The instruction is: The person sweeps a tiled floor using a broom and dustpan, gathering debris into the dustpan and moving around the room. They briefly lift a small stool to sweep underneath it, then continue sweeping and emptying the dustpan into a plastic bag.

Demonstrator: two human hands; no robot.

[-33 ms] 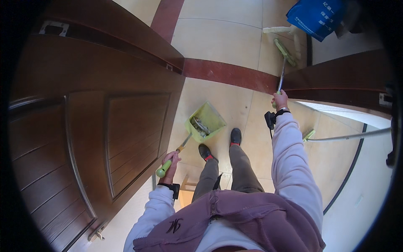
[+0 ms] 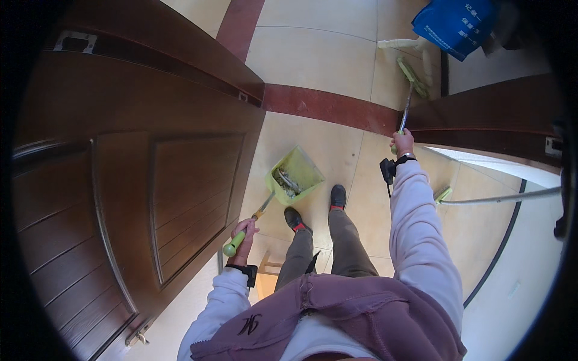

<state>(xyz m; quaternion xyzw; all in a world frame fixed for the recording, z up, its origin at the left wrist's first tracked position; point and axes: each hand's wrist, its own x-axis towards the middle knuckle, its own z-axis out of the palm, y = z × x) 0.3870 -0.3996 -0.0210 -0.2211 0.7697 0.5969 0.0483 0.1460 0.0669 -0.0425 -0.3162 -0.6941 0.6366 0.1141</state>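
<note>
My left hand point(image 2: 244, 234) is closed round the green-ended handle of a long-handled dustpan point(image 2: 308, 167). Its pale green pan rests on the floor just ahead of my feet, with a heap of debris point(image 2: 288, 183) inside. Out to the right, my right hand point(image 2: 402, 143) grips the handle of a broom point(image 2: 406, 108) with a metal shaft. The broom's green head point(image 2: 412, 77) lies on the tiles past the dark red threshold strip point(image 2: 328, 107), beside the right door frame and close to a pale stand's legs point(image 2: 398, 44).
A brown panelled door point(image 2: 198, 198) stands along my left. The dark door frame point(image 2: 487, 111) juts in at the right. A blue bag point(image 2: 454, 27) is at the far right. Another green-headed tool with a grey pole point(image 2: 500, 197) leans at the right. Behind my left leg is a wooden stool point(image 2: 268, 274).
The broom's head has shifted slightly to the right, toward the door frame. The dustpan and both my hands stay nearly where they were.
</note>
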